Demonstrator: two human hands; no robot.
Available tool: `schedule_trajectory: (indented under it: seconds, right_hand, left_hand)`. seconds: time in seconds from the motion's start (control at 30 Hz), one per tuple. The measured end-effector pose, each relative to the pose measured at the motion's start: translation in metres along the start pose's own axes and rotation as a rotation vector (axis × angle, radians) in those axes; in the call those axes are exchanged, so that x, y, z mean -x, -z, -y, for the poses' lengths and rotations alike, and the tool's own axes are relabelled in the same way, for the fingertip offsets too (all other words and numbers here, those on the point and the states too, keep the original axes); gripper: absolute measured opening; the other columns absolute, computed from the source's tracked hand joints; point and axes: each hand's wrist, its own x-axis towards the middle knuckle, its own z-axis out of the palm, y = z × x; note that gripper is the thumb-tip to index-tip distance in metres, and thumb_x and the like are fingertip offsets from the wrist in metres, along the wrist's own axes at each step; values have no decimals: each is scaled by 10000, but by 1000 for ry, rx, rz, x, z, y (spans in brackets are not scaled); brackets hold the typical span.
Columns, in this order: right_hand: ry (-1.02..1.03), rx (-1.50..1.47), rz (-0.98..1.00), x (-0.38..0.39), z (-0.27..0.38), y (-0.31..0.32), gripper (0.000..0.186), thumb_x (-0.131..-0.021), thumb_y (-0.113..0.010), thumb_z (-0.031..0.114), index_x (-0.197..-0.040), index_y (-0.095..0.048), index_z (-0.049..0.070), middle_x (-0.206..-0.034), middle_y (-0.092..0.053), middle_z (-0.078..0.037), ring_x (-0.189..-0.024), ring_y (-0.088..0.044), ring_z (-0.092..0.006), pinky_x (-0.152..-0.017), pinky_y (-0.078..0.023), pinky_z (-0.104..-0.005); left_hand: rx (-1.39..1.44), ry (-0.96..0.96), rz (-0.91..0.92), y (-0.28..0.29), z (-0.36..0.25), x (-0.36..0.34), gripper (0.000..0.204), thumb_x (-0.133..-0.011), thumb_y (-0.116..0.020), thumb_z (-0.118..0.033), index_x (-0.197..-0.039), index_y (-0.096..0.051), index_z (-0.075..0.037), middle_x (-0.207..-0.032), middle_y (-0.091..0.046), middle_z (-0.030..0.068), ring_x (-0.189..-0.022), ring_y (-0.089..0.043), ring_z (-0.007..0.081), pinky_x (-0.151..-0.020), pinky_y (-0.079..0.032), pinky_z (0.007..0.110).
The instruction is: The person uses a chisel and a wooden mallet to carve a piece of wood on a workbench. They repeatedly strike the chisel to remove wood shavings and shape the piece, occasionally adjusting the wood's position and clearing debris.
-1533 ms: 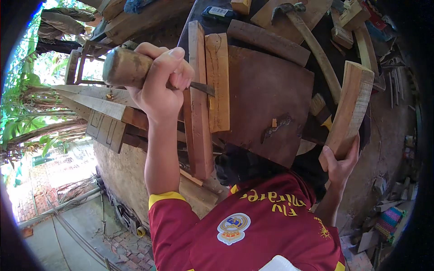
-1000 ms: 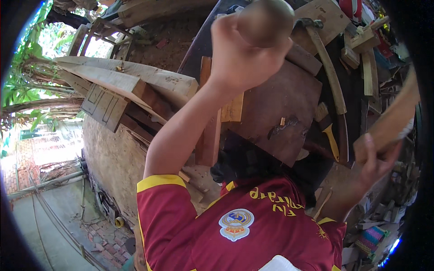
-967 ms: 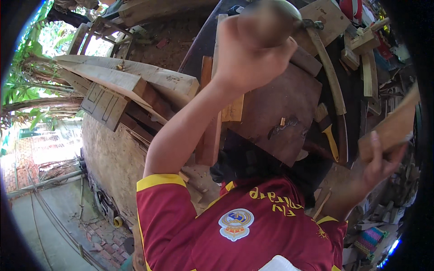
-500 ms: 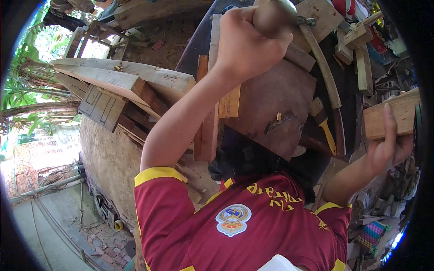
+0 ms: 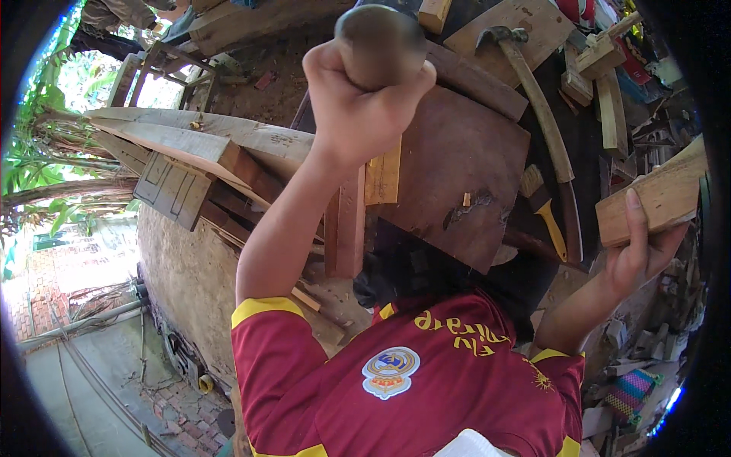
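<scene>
Left fingers point(image 5: 417, 82) clenched, right fingers point(image 5: 636, 221) clasped

Below the left grip point(image 5: 365, 107), the red shirt point(image 5: 464, 396) has big yellow letters point(image 5: 460, 327) and a badge point(image 5: 391, 373). A little yellow sign point(image 5: 541, 380) is there below the right grip point(image 5: 638, 251).

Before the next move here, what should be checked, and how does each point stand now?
1. Left hand closed around the tool handle: ok.
2. Tool's working end placed on wood: cannot tell, hidden from view.
3. Right hand gripping the wood block: ok.
4. Brown board free of chips: not ok, a small wood chip lies there.
5. Hammer apart from both hands: ok.
</scene>
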Motion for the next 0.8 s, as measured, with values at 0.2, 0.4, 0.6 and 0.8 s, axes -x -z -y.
schedule_trajectory:
  seconds: [0.2, 0.4, 0.6, 0.8]
  right_hand:
    - [3, 52, 16, 5, -5, 4, 681, -786, -678, -61, -1402, -388, -34, -1268, -546, -177, -1147, -550, -251, -980, -458, -347]
    - [-34, 11, 10, 11, -6, 3, 673, -789, -666, -63, -1401, -387, -31, -1260, -542, -179, -1152, -546, -251, -977, -459, -350]
    - [-53, 39, 19, 13, -10, 8, 678, -785, -684, -41, -1397, -392, -25, -1264, -530, -177, -1147, -549, -258, -954, -476, -352]
    - [-101, 38, -3, 15, -10, 13, 683, -786, -696, -31, -1397, -392, -24, -1267, -527, -168, -1147, -546, -255, -956, -472, -349]
  left_hand:
    - [62, -16, -23, 5, -8, 10, 141, -815, -638, 35, -710, -556, -10, -523, -467, 4, -403, -423, 78, -400, -330, 240]
    - [-9, -16, -61, 5, -10, 17, 133, -812, -627, 42, -732, -542, -22, -528, -452, 7, -400, -414, 84, -401, -333, 244]
    - [35, 9, -40, 4, -8, 5, 174, -809, -634, 28, -682, -530, -29, -515, -463, 10, -391, -423, 87, -389, -319, 245]
    - [25, 39, 56, 1, -5, -6, 196, -809, -642, 14, -653, -529, -26, -499, -480, 21, -390, -428, 88, -383, -306, 240]
